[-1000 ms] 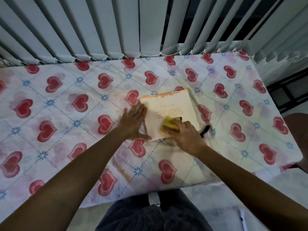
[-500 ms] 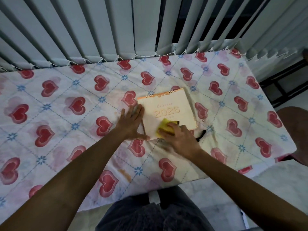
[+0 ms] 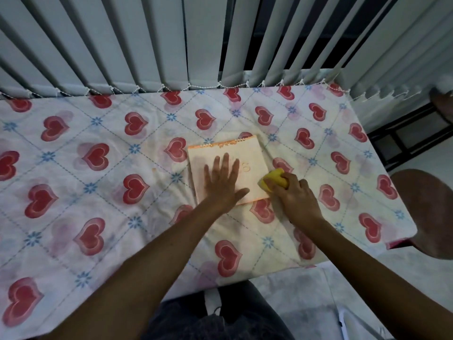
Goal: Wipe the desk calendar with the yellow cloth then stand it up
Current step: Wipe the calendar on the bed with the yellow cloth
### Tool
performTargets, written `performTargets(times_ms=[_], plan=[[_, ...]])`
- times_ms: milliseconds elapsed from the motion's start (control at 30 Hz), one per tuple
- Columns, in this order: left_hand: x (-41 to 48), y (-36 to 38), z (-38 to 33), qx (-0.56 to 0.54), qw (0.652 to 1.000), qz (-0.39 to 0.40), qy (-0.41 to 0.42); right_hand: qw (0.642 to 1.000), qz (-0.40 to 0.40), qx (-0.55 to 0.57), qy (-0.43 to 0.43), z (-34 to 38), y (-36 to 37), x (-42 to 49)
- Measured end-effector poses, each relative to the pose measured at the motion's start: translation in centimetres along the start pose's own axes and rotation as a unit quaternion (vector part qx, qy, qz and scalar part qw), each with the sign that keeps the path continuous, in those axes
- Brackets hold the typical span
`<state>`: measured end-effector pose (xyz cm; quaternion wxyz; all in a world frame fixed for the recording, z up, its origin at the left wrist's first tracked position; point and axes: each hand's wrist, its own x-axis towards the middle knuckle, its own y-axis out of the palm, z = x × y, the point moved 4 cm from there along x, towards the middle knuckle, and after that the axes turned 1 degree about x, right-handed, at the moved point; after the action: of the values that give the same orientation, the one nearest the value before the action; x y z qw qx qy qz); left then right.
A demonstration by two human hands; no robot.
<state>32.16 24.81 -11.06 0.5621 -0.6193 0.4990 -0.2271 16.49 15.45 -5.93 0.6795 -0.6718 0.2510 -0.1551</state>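
The desk calendar, pale cream with an orange spiral-bound top edge, lies flat on the heart-patterned tablecloth near the table's middle. My left hand rests flat on the calendar's cover with fingers spread, hiding most of the printed year. My right hand is closed around the bunched yellow cloth at the calendar's right edge, near its lower right corner. Only the top of the cloth shows above my fingers.
Grey vertical blinds hang along the table's far edge. A brown round seat stands off the table's right end, with a dark frame behind it. The table's near edge runs just in front of my legs.
My left hand has slid from beside the calendar's left edge onto its cover. My right hand has carried the yellow cloth from the lower middle of the cover to its right edge.
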Motion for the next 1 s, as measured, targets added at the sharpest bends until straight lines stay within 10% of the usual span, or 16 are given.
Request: performTargets(times_ms=[367,667,1000], plan=[[0.8,2.3,0.7,0.029,0.998,-0.014,-0.044,0.999,0.024,-0.026,0.036,1.6,1.1,12.8],[0.7,2.3,0.6,0.047,0.998,-0.012,-0.044,0.998,0.057,0.008,-0.033,-0.4,3.7,0.6],[0.9,2.3,0.6,0.058,0.997,-0.007,-0.048,0.999,0.026,-0.018,0.025,1.0,1.3,14.6]])
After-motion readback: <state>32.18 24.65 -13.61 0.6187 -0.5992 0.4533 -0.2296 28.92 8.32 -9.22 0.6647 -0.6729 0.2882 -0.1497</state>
